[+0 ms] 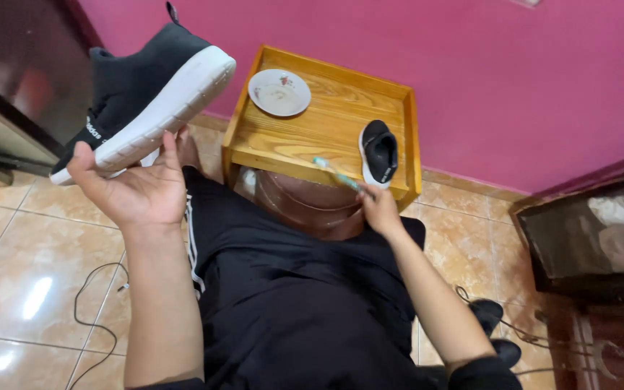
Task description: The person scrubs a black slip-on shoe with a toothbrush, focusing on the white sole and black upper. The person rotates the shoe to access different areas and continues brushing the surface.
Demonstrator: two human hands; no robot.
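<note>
While the left hand [135,189] cradles a black sneaker [146,90] sole-up, the right hand [379,209] pinches a teal toothbrush [337,173] above the wooden tabletop [326,130].

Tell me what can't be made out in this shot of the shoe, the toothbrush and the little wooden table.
- Toothbrush, head view: its handle end is hidden inside the right hand; the bristles are too small to judge.
- Black shoe, head view: its opening faces away, and the left hand covers part of the white sole.
- Small shoe on the wooden table: inside too dark.
- Saucer: marks on it too small to identify.
</note>
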